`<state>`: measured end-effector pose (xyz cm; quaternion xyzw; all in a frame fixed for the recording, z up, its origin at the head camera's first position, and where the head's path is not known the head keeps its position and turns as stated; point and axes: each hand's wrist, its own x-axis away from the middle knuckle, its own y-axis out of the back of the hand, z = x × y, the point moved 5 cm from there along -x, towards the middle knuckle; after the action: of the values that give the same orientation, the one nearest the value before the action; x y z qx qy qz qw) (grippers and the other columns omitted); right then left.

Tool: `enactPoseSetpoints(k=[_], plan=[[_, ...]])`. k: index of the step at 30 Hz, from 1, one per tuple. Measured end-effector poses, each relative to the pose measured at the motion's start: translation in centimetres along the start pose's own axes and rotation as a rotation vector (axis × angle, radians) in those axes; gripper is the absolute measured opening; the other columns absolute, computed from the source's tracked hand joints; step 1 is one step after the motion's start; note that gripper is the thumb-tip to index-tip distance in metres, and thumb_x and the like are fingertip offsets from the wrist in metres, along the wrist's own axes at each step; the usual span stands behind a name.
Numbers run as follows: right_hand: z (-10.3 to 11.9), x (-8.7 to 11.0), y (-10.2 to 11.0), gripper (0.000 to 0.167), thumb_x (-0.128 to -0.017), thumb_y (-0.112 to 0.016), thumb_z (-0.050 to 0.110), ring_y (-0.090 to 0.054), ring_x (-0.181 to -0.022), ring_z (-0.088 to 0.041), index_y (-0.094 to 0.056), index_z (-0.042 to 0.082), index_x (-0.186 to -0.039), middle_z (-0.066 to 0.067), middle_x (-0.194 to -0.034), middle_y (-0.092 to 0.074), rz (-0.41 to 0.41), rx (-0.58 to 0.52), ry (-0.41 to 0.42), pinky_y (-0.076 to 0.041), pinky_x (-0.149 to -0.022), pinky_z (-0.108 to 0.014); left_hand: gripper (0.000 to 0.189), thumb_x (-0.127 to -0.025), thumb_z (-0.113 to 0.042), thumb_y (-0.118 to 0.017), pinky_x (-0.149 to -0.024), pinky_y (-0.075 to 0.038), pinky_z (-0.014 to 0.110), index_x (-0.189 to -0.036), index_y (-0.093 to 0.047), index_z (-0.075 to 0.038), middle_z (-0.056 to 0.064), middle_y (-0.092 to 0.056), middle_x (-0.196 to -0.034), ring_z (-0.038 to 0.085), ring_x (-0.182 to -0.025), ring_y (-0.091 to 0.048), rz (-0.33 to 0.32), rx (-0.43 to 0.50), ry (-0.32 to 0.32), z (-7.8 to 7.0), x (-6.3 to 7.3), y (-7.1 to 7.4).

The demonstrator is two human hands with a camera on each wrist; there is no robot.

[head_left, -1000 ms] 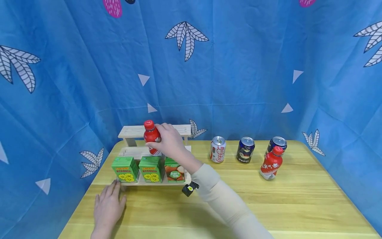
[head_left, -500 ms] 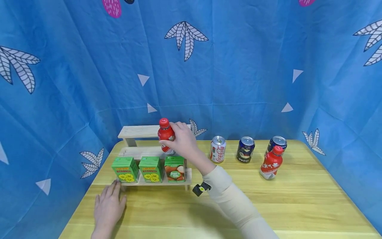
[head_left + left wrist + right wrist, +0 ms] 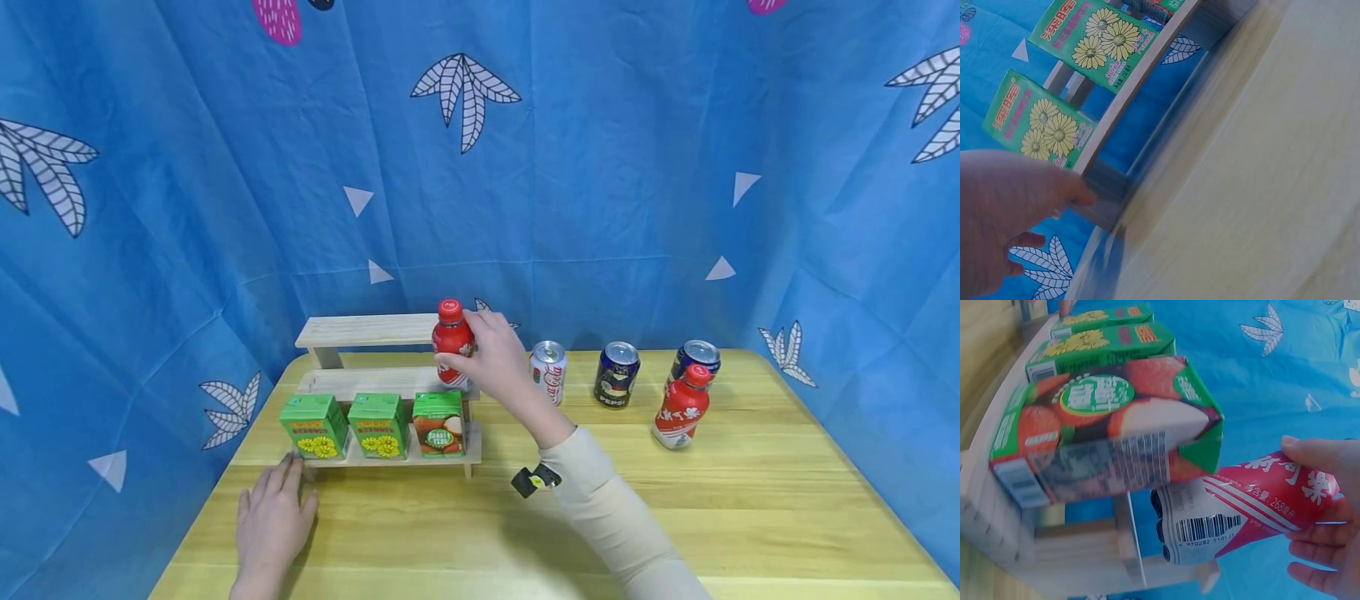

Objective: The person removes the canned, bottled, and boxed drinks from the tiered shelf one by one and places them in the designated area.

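Observation:
My right hand holds a red bottle upright at the right end of the wooden rack. In the right wrist view, thumb and fingers curl round the bottle near its cap end; whether its base touches the middle shelf I cannot tell. My left hand rests by the rack's front left corner, its fingers loosely extended. In the left wrist view that hand touches the end of the front shelf. Two green chrysanthemum drink cartons and a lychee drink carton stand on this shelf.
Right of the rack stand a Coca-Cola can, a Pepsi can and another dark blue can. A second red bottle stands before that last can. Blue patterned cloth hangs behind the wooden table.
My right hand has carried the red bottle rightward along the rack, from behind the middle carton to the right end. The left hand has stayed at the corner.

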<state>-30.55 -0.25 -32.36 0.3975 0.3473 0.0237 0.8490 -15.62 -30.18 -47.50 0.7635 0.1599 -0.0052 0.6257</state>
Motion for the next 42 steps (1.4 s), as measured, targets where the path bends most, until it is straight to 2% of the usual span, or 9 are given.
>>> enactPoseSetpoints(k=[11, 24, 33, 42], plan=[[-2.4, 1.6, 2.0, 0.065, -0.076, -0.082, 0.04, -0.055, -0.107, -0.024, -0.06, 0.006, -0.126, -0.008, -0.11, -0.065, -0.016, 0.012, -0.061, -0.056, -0.08, -0.039, 0.063, -0.092, -0.027, -0.061, -0.112, -0.016, 0.074, -0.146, -0.04, -0.001, 0.021, -0.035, -0.154, 0.049, -0.138, -0.031, 0.018, 0.007, 0.007, 0.1, -0.1, -0.2], [-5.0, 3.6, 4.1, 0.063, -0.076, -0.082, 0.04, -0.054, -0.109, -0.028, -0.061, 0.005, -0.124, -0.011, -0.111, -0.066, 0.01, 0.031, -0.105, -0.053, -0.087, -0.045, 0.063, -0.091, -0.027, -0.061, -0.111, -0.018, 0.075, -0.145, -0.04, -0.001, 0.022, -0.037, -0.153, 0.049, -0.137, -0.033, -0.021, 0.011, -0.013, 0.1, -0.1, -0.1], [-6.7, 5.6, 4.8, 0.061, -0.076, -0.082, 0.04, -0.053, -0.111, -0.027, -0.061, 0.006, -0.122, -0.011, -0.114, -0.065, 0.05, 0.089, -0.133, -0.056, -0.083, -0.046, 0.063, -0.091, -0.026, -0.062, -0.111, -0.018, 0.075, -0.145, -0.042, -0.001, 0.022, -0.038, -0.152, 0.049, -0.136, -0.034, -0.034, 0.007, -0.011, 0.2, -0.1, -0.2], [-8.5, 7.2, 5.0, 0.061, -0.074, -0.084, 0.039, -0.056, -0.11, -0.03, -0.063, 0.003, -0.118, -0.013, -0.111, -0.067, 0.025, 0.134, -0.129, -0.053, -0.089, -0.049, 0.063, -0.091, -0.026, -0.062, -0.111, -0.017, 0.075, -0.145, -0.041, -0.001, 0.022, -0.037, -0.153, 0.049, -0.137, -0.033, -0.015, 0.006, -0.002, 0.4, -0.1, -0.3]])
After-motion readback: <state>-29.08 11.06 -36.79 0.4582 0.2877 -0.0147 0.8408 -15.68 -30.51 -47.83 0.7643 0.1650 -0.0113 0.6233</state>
